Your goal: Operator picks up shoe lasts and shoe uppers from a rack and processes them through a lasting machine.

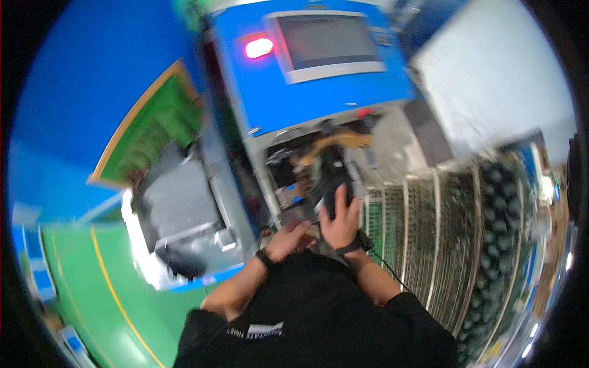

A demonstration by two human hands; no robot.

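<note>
My left hand (289,240) is close to my body, in front of the machine's opening, its fingers pointing right. They are blurred, and I cannot tell whether they grip anything. To its right, my right hand (341,224) has its fingers stretched and apart against the lower part of a dark object (332,168). Blur hides what kind of object it is. Beyond the hands is the blue machine (319,101), its front opening filled with metal parts and a curved yellow piece (343,142). Each wrist wears a black band.
On the machine's upper face are a screen (328,42) and a glowing red light (259,47). A grey-topped unit (179,199) stands at left, beside a green floor (80,270). Racks (423,227) with rows of dark round items line the right, close to my right arm.
</note>
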